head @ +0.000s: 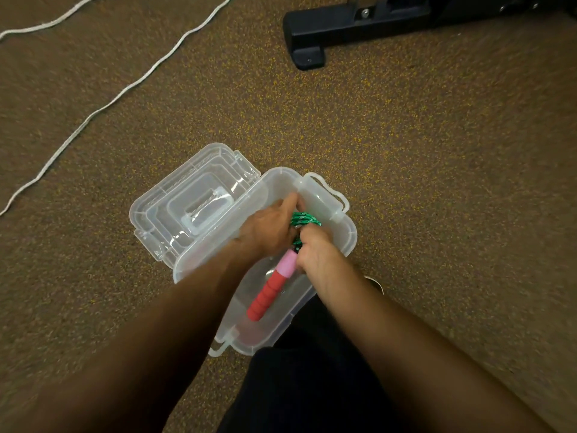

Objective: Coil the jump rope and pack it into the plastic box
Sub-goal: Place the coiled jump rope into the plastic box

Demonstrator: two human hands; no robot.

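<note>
left grip [268, 228]: clenched on the rope [304, 220] coil, pressing it down inside the box [349, 235]
right grip [315, 251]: clamped on the coil just beside the left, at the pink neck of the handle [268, 292]
rope: bundled between both grips, in the box's far end; handle trails back from the right grip toward the near wall
lid [187, 207]: open, left of the left grip, on the floor [437, 182]
risk: coil likely springs loose once grips release; handle lies diagonal, could ride over the rim and block the lid

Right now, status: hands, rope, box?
Left hand and right hand both clamped on the green coiled rope, inside the open plastic box. Red handle in the box. Lid open, nothing blocking.
</note>
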